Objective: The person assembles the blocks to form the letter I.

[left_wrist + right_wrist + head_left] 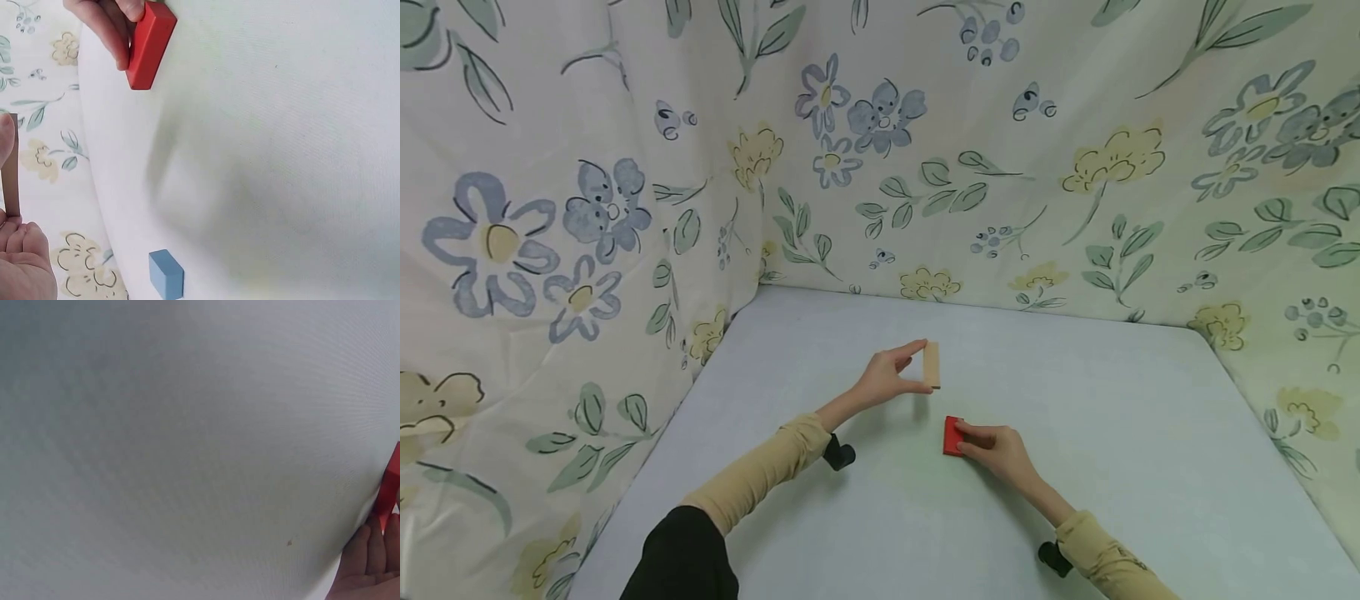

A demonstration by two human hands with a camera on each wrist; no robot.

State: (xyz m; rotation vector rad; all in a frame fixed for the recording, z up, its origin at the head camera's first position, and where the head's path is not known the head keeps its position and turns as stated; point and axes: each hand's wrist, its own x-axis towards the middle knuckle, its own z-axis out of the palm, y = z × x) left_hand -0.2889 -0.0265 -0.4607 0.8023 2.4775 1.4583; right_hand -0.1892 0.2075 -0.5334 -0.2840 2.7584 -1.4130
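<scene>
My left hand holds a narrow pale wooden block by its two ends, thumb at one end and fingertips at the other. A shadow falls below it, so the block is raised above the table. Nearer to me, my right hand pinches a red rectangular block between thumb and fingers. In the left wrist view a blue block rests on the table; I cannot find it in the head view. Only part of the red block enters the right wrist view, at its right edge.
A white-covered table spreads beneath both hands. Flower-printed curtains stand along its back and sides. Small black wrist cameras hang below both forearms, and a dark sleeve covers the upper left arm.
</scene>
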